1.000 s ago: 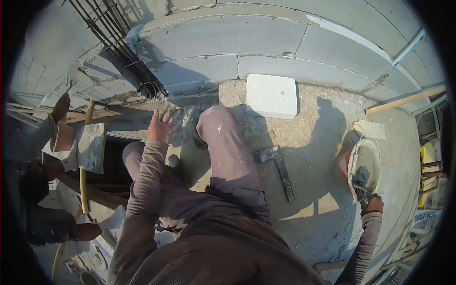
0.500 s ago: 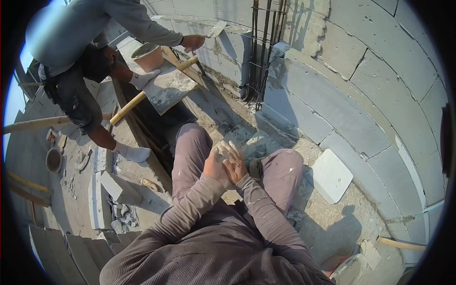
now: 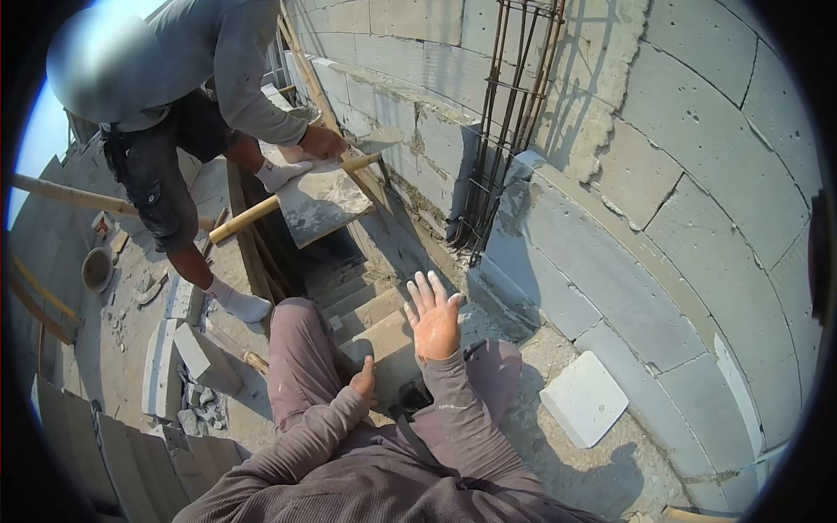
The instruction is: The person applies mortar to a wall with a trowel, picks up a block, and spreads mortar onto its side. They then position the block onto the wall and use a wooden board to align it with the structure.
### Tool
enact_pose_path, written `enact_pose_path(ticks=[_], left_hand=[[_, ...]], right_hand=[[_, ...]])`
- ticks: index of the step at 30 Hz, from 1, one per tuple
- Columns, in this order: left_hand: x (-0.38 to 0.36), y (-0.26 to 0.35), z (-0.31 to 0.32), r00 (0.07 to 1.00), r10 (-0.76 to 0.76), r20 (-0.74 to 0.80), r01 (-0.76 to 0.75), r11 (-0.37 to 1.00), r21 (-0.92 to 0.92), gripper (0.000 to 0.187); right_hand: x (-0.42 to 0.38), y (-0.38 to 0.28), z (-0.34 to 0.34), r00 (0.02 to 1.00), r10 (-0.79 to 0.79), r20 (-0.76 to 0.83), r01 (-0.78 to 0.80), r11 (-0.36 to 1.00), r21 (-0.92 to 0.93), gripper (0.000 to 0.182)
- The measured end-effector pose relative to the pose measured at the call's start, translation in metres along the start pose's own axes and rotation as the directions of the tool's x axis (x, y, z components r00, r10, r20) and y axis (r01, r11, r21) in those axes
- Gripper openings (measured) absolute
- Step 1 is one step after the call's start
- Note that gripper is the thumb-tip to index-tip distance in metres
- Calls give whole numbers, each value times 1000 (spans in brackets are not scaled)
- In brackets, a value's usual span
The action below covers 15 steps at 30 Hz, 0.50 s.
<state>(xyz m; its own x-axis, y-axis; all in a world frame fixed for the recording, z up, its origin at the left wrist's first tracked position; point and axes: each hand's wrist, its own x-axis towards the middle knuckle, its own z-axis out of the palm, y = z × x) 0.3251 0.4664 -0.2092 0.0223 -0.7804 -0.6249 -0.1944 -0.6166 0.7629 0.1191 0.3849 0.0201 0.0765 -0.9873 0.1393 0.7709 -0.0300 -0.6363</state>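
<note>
My right hand (image 3: pixel 436 326) is raised in front of my lap. Its palm faces me, the fingers are spread, and whitish dust coats the fingertips. Lower, by my left knee, is my left hand (image 3: pixel 363 380), its thumb stretched upward and nothing visible in it; its other fingers are mostly hidden. The hands are apart. Beneath and beyond them are dusty concrete steps (image 3: pixel 384 307). Beside my right knee, a pale flat block with rounded corners (image 3: pixel 584 399) lies on the rough floor.
A co-worker (image 3: pixel 196 96) bends at upper left, one hand holding a trowel (image 3: pixel 380 138) over a mortar-covered board (image 3: pixel 318 205). Rebar (image 3: pixel 510 113) rises between block walls (image 3: pixel 602 248). Cut blocks (image 3: pixel 207 356), rubble (image 3: pixel 197 401) and a round bowl (image 3: pixel 98 270) lie at left.
My hands were pressed together and have separated; the right rose with its palm turned up, the left dropped toward my lap. The co-worker leans lower, trowel hand nearer the board. My view has shifted.
</note>
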Motion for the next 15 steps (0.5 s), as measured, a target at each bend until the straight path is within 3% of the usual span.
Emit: enact_pose_path(ticks=[1,2,3,4,5,6,7,8,9,10,11,12,13,14,15], left_hand=[[-34,28,2,987,-154,45,161,938,-306,82],[-62,113,33,950,-283,135,308,761,-571,79],[-92,150,33,930,77,358,192,730,-656,75],[-105,171,32,929,87,360,187,727,-660,75],[-113,187,29,954,77,291,161,686,-710,78],[-113,196,29,972,60,225,136,639,-757,81],[-89,174,11,898,294,327,147,499,-854,73],[-91,188,-10,894,303,331,145,503,-852,73],[-109,205,-31,904,362,227,-34,590,-807,69],[-115,214,-51,898,420,131,-199,654,-730,66],[-101,214,-80,843,538,-15,-479,738,-476,65],[-85,216,-100,732,673,-100,-680,719,-144,64],[-92,230,-104,740,660,-131,-664,748,15,71],[-75,221,-107,749,651,-126,-655,755,9,71],[-53,201,-112,768,641,13,-589,698,406,75]], right_hand=[[-3,0,2,1000,4,-2,-4,1000,-9,90],[-10,6,4,954,-204,220,287,836,-468,80],[-18,16,6,825,-258,503,565,408,-717,71],[-33,55,-13,863,-98,495,497,341,-798,67],[-52,61,-15,942,-3,335,310,384,-870,63],[-58,69,-31,937,19,349,344,133,-930,62],[-53,70,-48,931,42,362,364,-128,-923,60],[-55,48,-41,958,-16,287,287,1,-958,59],[-65,21,-35,980,-55,190,196,143,-970,58],[-67,9,-55,996,-50,74,81,161,-984,56],[-69,-14,-62,998,-64,-6,-1,74,-997,55],[-71,-37,-71,989,-141,42,39,-24,-999,54],[-68,-57,-79,971,-212,108,82,-131,-988,54],[-65,-69,-84,974,-205,98,71,-133,-989,54],[-61,-77,-91,970,-182,162,116,-240,-964,52]])
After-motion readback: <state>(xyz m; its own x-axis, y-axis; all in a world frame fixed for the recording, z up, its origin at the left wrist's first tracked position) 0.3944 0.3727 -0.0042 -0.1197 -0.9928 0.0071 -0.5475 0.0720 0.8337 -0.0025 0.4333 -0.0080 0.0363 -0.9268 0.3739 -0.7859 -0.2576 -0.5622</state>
